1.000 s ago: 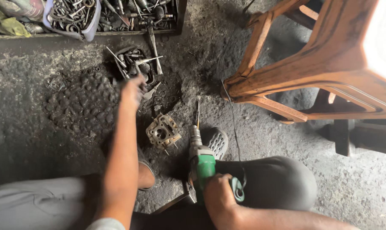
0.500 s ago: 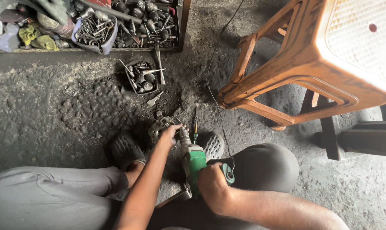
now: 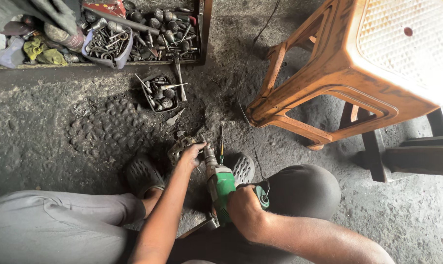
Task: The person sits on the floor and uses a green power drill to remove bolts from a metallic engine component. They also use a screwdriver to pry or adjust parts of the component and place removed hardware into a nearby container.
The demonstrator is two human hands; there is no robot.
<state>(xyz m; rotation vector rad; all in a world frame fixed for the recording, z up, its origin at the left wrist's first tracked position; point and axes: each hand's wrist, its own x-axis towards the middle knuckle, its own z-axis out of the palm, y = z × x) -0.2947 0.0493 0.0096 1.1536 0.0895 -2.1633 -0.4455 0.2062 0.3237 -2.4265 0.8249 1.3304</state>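
I squat on a grimy floor. My right hand [image 3: 244, 210] grips a green power drill [image 3: 221, 185] whose chuck points away from me toward a small metal engine part [image 3: 180, 145] on the ground. My left hand [image 3: 192, 154] rests on that part, fingers curled over its near edge, holding it down right beside the drill's chuck. A thin screwdriver [image 3: 221, 144] lies on the floor just right of the chuck. My dark clogs [image 3: 143, 173] sit on either side of the part.
A small black tray of bits and sockets [image 3: 159, 94] lies ahead. Behind it stands a wooden tool box [image 3: 204, 29] full of metal tools. An orange plastic stool [image 3: 358, 68] stands at the right, with a black cord [image 3: 246, 98] running past it.
My left hand pulled back from the black tray to the metal part and now holds it. The view shifted, showing more of the stool and tool box.
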